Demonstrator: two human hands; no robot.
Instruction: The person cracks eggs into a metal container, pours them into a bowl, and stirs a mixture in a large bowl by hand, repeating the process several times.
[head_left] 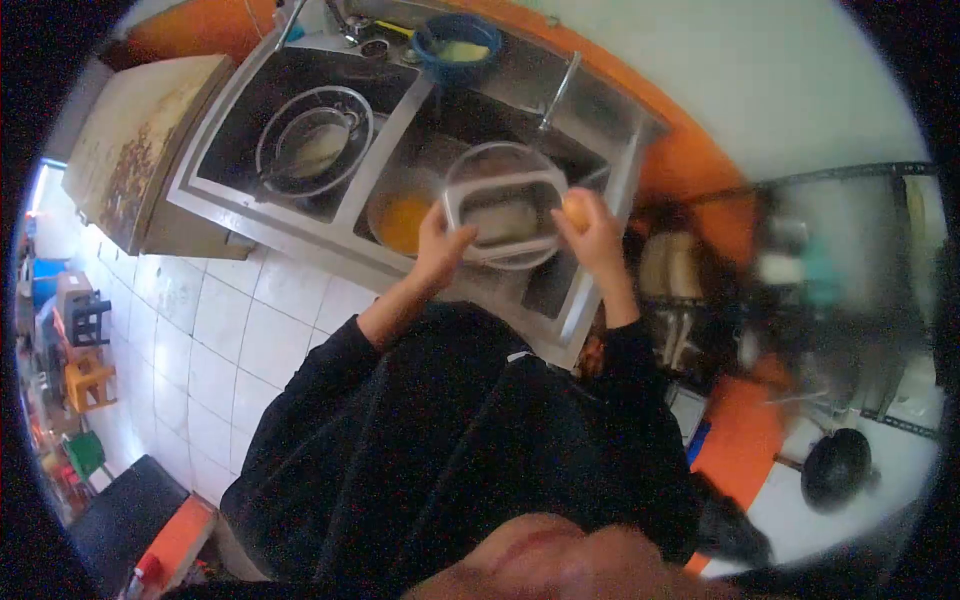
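Over the right basin, my left hand [442, 250] is closed on the near left edge of a clear plastic container [505, 183] with a pale, rounded rectangular rim. My right hand [596, 238] is at the container's right side, its fingers wrapped around a small yellow sponge [575, 212]. The sponge is partly hidden by the fingers. Behind the container shows a round transparent bowl or lid [500, 158]. An orange-yellow round vessel [402, 222] sits in the basin, just left of my left hand.
The left basin [255, 115] contains a clear round bowl [315, 143]. A blue basin [458, 45] stands on the back ledge beside a faucet [560, 92]. A rusty-stained cabinet [150, 155] is at left. Metal shelving [850, 180] and a hanging black pan [836, 468] are at right.
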